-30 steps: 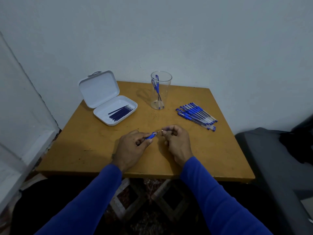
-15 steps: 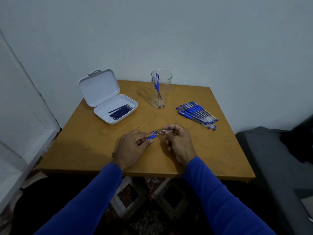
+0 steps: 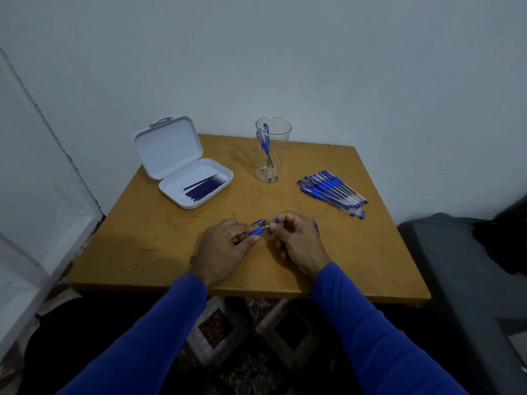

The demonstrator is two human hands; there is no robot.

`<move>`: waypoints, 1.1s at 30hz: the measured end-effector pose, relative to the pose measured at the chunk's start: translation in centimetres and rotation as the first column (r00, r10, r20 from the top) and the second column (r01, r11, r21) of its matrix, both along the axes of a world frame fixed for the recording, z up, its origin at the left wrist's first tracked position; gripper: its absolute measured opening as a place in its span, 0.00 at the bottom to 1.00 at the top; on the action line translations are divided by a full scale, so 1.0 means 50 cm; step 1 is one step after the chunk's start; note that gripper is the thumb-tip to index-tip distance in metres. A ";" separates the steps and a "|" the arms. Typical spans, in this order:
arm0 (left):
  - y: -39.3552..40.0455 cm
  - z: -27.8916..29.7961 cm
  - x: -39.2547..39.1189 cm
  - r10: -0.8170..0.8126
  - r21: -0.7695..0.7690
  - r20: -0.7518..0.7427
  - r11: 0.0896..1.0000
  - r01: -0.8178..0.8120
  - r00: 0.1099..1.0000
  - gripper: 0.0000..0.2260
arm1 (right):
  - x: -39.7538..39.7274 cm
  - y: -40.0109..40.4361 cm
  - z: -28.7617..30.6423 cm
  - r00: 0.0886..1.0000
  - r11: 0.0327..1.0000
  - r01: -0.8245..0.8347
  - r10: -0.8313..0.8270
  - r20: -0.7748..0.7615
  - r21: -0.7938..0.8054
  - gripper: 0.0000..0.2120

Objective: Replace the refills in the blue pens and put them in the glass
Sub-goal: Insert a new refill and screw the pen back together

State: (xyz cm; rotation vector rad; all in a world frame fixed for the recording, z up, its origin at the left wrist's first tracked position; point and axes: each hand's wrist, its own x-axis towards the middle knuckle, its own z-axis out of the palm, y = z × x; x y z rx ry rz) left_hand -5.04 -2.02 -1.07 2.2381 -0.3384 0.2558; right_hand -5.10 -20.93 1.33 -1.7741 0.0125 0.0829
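My left hand (image 3: 225,246) grips a blue pen (image 3: 258,230) by its barrel over the middle of the wooden table (image 3: 142,240). My right hand (image 3: 299,240) pinches the pen's tip end, right against the left hand's fingers. A thin dark piece (image 3: 315,226) pokes out behind the right hand; what it is I cannot tell. A clear glass (image 3: 272,151) at the back holds a couple of blue pens. A pile of blue pens (image 3: 332,192) lies to the right. An open white case (image 3: 196,183) at the left holds dark blue refills (image 3: 205,186).
A white wall stands right behind the table. A white door frame (image 3: 42,195) is at the left. A dark grey seat (image 3: 462,275) sits at the right of the table. Patterned floor shows below the front edge.
The hands stay together at the pen. The right hand's fingers have shifted slightly at the tip. Everything else on the table is where it was.
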 end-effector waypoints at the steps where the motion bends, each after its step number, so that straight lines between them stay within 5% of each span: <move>1: 0.000 0.000 0.000 0.000 -0.005 0.004 1.000 0.000 1.000 0.14 | 0.000 0.001 0.001 1.000 1.000 -0.001 0.001 -0.005 -0.015 0.05; 6: 0.001 0.002 -0.003 -0.006 -0.009 0.023 1.000 0.007 1.000 0.14 | 0.000 0.009 0.000 0.998 0.985 0.018 -0.009 0.055 -0.173 0.17; 13: 0.000 -0.002 -0.001 -0.008 -0.020 0.021 1.000 0.008 1.000 0.14 | 0.003 0.000 -0.005 0.996 0.997 -0.058 0.062 0.071 -0.058 0.04; 19: 0.001 0.000 -0.003 -0.007 -0.027 0.024 1.000 0.008 1.000 0.15 | 0.006 0.011 -0.003 0.999 0.989 0.019 -0.011 0.053 -0.149 0.26; 23: 0.002 0.000 -0.003 -0.008 -0.016 0.020 1.000 0.009 1.000 0.14 | 0.008 0.003 -0.001 0.999 0.999 -0.039 0.040 0.036 -0.016 0.09; 26: 0.001 -0.001 -0.003 -0.008 -0.008 0.023 1.000 0.008 1.000 0.14 | 0.009 -0.003 -0.006 0.998 0.998 -0.061 0.061 0.028 0.009 0.05; 33: 0.003 -0.003 -0.002 -0.009 -0.009 0.032 1.000 0.009 0.999 0.14 | 0.009 0.012 0.003 0.999 0.994 0.047 -0.049 -0.010 -0.102 0.26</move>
